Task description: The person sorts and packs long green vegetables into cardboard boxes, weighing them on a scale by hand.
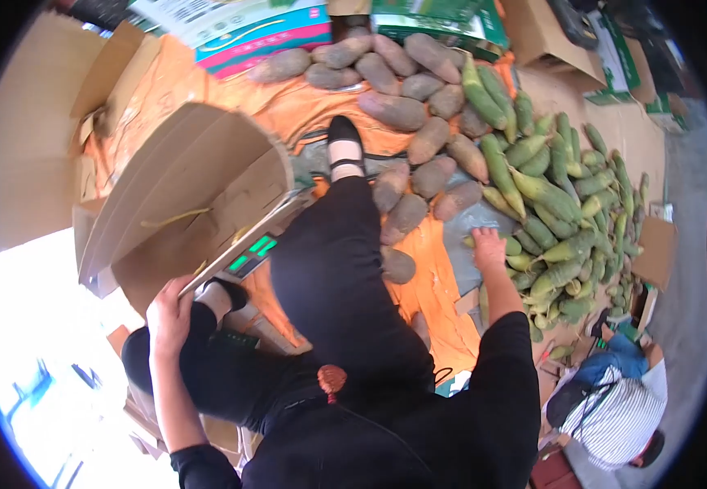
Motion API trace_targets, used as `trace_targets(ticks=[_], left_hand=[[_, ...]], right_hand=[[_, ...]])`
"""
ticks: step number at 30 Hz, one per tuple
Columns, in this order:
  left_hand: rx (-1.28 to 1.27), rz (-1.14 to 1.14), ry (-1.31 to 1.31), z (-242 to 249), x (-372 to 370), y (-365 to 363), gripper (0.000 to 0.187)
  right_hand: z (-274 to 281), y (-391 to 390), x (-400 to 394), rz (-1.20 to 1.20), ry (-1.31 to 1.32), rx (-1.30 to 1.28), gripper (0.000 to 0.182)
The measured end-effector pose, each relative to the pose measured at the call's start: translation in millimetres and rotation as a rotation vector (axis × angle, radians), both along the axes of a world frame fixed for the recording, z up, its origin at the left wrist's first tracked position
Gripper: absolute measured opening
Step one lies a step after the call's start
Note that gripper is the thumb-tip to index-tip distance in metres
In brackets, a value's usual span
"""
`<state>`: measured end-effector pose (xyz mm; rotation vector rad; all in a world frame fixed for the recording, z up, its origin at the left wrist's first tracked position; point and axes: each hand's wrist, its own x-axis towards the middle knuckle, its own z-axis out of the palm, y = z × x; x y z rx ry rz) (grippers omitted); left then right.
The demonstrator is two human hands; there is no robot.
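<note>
the left hand [170, 314] curls around the near corner of a scale [243, 248], fingers folded over its edge and thumb side toward the camera; it grips the scale's rim, not open flat. the scale carries a large cardboard box [182, 191], tipped so that its open mouth faces left and up, with a pale strip lying inside. green digits glow on the scale's front, too small to read.

the right hand [489, 247] reaches down to the edge of the corn [549, 212], a pile of green, husked ears spread over the ground at right. the fingers point away and slightly spread, pressing on an ear at the pile's near edge; whether they close around it cannot be told, since the back of the hand hides the fingertips.

between the two arms stretches the person's leg in black trousers, ending in a black shoe [345, 143] on an orange sheet [439, 285]. brown yams [406, 114] lie heaped on the sheet just beyond and beside the shoe, touching the corn at their right edge.

another person [614, 407] in a striped top crouches at lower right, partly cut off. printed cartons at the top are cut by the frame. the lower left is washed out white, nothing legible there.
</note>
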<state>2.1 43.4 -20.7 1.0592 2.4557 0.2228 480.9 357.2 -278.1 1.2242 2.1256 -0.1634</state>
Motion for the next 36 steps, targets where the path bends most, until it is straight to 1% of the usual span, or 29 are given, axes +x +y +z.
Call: trace_targets(ticks=[1, 2, 4, 5, 7, 8, 10, 11, 13, 15, 17, 19, 21, 23, 24, 25, 26, 27, 28, 29, 30, 31, 32, 33, 34, 35, 36], left_hand=[[-0.007, 0.007, -0.004, 1, 0, -2, 0.019], [-0.008, 0.015, -0.009, 0, -1, -2, 0.019], [0.012, -0.004, 0.002, 0, -1, -5, 0.019], [0.004, 0.002, 0.005, 0, -2, -6, 0.020], [0.005, 0.025, 0.010, 0, -1, -8, 0.020], [0.011, 0.005, 0.017, 0, -2, -9, 0.020], [0.023, -0.005, 0.023, -2, -3, -11, 0.020], [0.038, -0.016, 0.023, -3, -4, -13, 0.020], [0.050, -0.032, 0.005, -2, -5, -13, 0.021], [0.083, -0.046, 0.013, -3, -6, -16, 0.021], [0.119, -0.062, 0.023, -3, -7, -17, 0.021], [0.115, -0.075, 0.015, -3, -7, -19, 0.023], [0.136, -0.075, 0.015, -2, -7, -20, 0.023], [0.155, -0.078, 0.014, -1, -6, -20, 0.023], [0.157, -0.065, -0.005, 0, -6, -20, 0.023], [0.160, -0.054, -0.023, 1, -6, -20, 0.024], [0.170, -0.063, -0.021, 3, -6, -19, 0.024], [0.140, -0.049, -0.043, 5, -6, -18, 0.024], [0.109, -0.036, -0.063, 7, -6, -17, 0.025], [0.114, -0.041, -0.068, 7, -6, -18, 0.027], [0.120, -0.052, -0.063, 7, -6, -19, 0.027], [0.109, -0.036, -0.078, 7, -7, -19, 0.027], [0.100, -0.022, -0.093, 6, -7, -19, 0.027], [0.106, -0.029, -0.085, 5, -8, -19, 0.027], [0.116, -0.053, -0.085, 6, -8, -18, 0.027], [0.101, -0.037, -0.097, 7, -8, -16, 0.027], [0.085, -0.019, -0.109, 7, -7, -16, 0.027]], right_hand=[[9, 2, -9, -0.003, 0.099, 0.021, 0.030], [13, 6, -16, 0.029, 0.119, 0.017, 0.030], [20, 12, -26, -0.173, 0.393, 0.097, 0.043], [24, 15, -32, -0.154, 0.407, 0.094, 0.043], [37, 23, -46, -0.359, 0.613, 0.101, 0.051], [44, 27, -54, -0.344, 0.619, 0.103, 0.051], [67, 34, -74, -0.478, 1.051, -0.044, 0.052], [78, 37, -87, -0.518, 1.236, -0.121, 0.049], [143, 35, -134, -0.415, 1.446, -0.145, 0.047], [216, 25, -177, -0.474, 1.623, -0.318, 0.047], [262, 24, -208, -0.244, 1.791, -0.336, 0.047], [313, 16, -243, -0.005, 1.898, -0.399, 0.046], [344, 6, -275, 0.173, 1.929, -0.466, 0.049], [359, -6, -309, 0.308, 1.914, -0.633, 0.049], [361, -14, -327, 0.319, 1.874, -0.713, 0.048], [358, -23, -344, 0.289, 1.755, -0.748, 0.044], [350, -36, -367, 0.366, 1.768, -0.748, 0.043], [340, -38, -388, 0.572, 1.623, -0.640, 0.041], [325, -49, -403, 0.624, 1.507, -0.516, 0.040], [323, -56, -417, 0.728, 1.329, -0.583, 0.039], [306, -63, -434, 0.799, 1.113, -0.619, 0.041], [290, -70, -445, 0.877, 0.992, -0.567, 0.042], [276, -76, -457, 0.997, 0.810, -0.556, 0.043], [257, -79, -467, 1.061, 0.686, -0.614, 0.042], [245, -83, -475, 1.146, 0.555, -0.619, 0.041], [234, -86, -477, 1.184, 0.508, -0.618, 0.037], [234, -91, -480, 1.178, 0.461, -0.636, 0.039]])
